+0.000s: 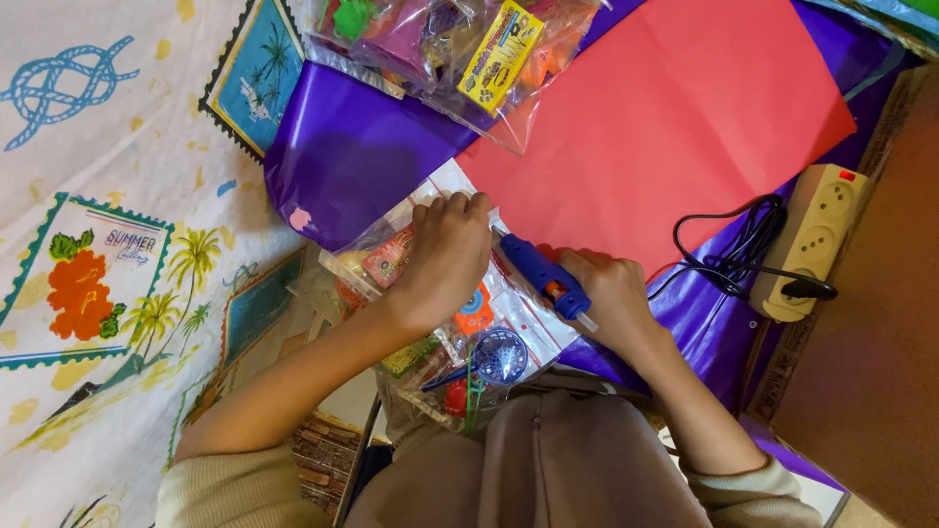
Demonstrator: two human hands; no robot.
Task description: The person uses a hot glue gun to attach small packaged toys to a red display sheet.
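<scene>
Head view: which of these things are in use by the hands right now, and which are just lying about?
In use:
- blue glue gun, held in the right hand
- clear bag of small toys, under the left hand
- red paper sheet, at the gun's tip

Lying about:
- second bag of toys at the top
- purple sheet
- power strip with black cord
- printed cloth

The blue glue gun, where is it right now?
The blue glue gun is in the right hand, low centre of the head view, at the red paper's lower edge beside the left hand.
</scene>
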